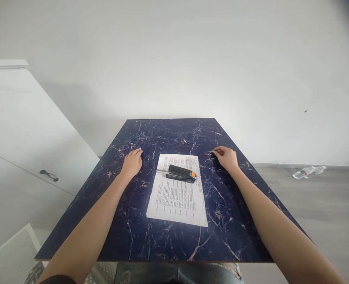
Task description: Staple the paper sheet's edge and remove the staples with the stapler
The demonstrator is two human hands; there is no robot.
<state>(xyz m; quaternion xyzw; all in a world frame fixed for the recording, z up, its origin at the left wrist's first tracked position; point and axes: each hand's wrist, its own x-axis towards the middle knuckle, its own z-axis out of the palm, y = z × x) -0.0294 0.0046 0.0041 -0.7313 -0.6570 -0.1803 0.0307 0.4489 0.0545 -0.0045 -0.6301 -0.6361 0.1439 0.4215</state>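
A black stapler point(182, 172) with an orange patch lies opened up on the printed sheets of paper point(174, 201), its silver metal rod sticking out to the left. To the right of the paper, my right hand point(227, 157) pinches a small silvery strip point(212, 151), which looks like a strip of staples, just over the tabletop. My left hand point(132, 162) rests on the table left of the paper, fingers stretched loosely forward and holding nothing that I can see.
The dark blue marble-patterned table point(168, 136) reaches to the white wall point(174, 59). At the left stands a white cabinet point(23, 130) with a dark handle point(49, 175). A clear plastic package point(309, 172) lies on the grey floor point(298, 201) at the right.
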